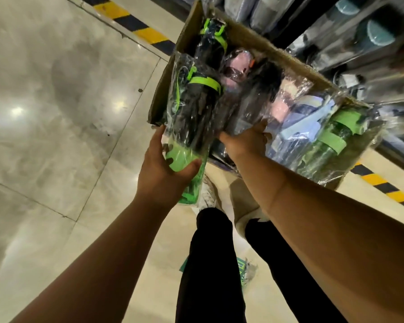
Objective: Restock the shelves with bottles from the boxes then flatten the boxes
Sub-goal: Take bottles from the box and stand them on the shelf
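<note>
**BOTTLE PART-WAY OUT OF BOX, LEFT GRIP AT BASE**

Location: bottle [194,106], black with green bands, sealed in clear wrap [180,66], raised over the near-left corner of the box [243,39], base end outside the rim. Box close beside the shelf [336,33], over pale floor [56,101]; more wrapped bottles [329,145] lying inside.

Left hand [163,171]: fingers [159,138] and thumb curled round the green base, through the wrap.

Right hand [245,141]: reached into the box among the other bottles, fingertips buried in wrap. Gripping or merely pressing: cannot tell.

Handling, as judged: rigid plastic, probably empty and light. Loose wrap slick, likely to slide over the body. Best taken round the barrel with the wrap squeezed tight, or at the banded neck. Not to be lifted by the wrap alone.

Obscured: shapes in the box blurred by glare and creases; no reliable count possible. Box bottom hidden. Shelf cut off at the frame edge, free space on it not visible.
</note>
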Demonstrator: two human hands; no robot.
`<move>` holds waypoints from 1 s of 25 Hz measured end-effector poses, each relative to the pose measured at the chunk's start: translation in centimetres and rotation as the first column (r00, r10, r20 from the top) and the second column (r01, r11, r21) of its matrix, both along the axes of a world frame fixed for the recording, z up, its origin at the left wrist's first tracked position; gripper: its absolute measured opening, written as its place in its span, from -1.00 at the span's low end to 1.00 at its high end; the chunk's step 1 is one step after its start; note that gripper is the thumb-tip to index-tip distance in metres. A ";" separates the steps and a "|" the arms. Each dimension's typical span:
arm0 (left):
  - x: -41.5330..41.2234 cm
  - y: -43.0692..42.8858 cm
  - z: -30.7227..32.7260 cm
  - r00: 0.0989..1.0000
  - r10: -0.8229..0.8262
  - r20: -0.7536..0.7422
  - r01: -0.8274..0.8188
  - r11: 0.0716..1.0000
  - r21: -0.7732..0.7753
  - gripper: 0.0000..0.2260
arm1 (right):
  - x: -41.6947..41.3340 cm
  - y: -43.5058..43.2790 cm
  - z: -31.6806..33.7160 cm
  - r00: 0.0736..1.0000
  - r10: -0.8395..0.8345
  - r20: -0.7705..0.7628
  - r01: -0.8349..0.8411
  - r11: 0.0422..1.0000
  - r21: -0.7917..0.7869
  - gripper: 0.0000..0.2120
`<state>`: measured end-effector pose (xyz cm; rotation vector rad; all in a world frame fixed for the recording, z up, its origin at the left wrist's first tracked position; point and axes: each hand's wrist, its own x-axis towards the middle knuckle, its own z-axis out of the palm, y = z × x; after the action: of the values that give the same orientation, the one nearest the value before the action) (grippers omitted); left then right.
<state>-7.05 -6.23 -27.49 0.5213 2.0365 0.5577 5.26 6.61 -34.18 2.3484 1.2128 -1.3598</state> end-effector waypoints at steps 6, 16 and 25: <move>0.7 0.0 0.6 0.989 0.126 0.072 -0.128 0.991 0.026 -0.15 | 1.5 -0.2 0.6 0.917 -0.274 -0.289 0.276 0.961 -0.034 -0.08; 4.1 2.9 14.7 0.907 0.160 0.390 -0.217 0.970 0.106 -0.42 | 10.9 -2.1 19.5 0.592 -0.440 -0.675 0.252 0.897 -0.364 -0.49; 5.9 3.3 38.3 0.832 -0.204 0.515 0.029 0.945 0.327 -0.18 | 15.2 -3.3 44.4 0.519 -0.219 -0.826 0.224 0.968 -0.116 -0.22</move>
<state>-1.16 -2.92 10.79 0.5879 1.3687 0.8478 20.44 3.31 10.20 1.8572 1.0506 -2.7760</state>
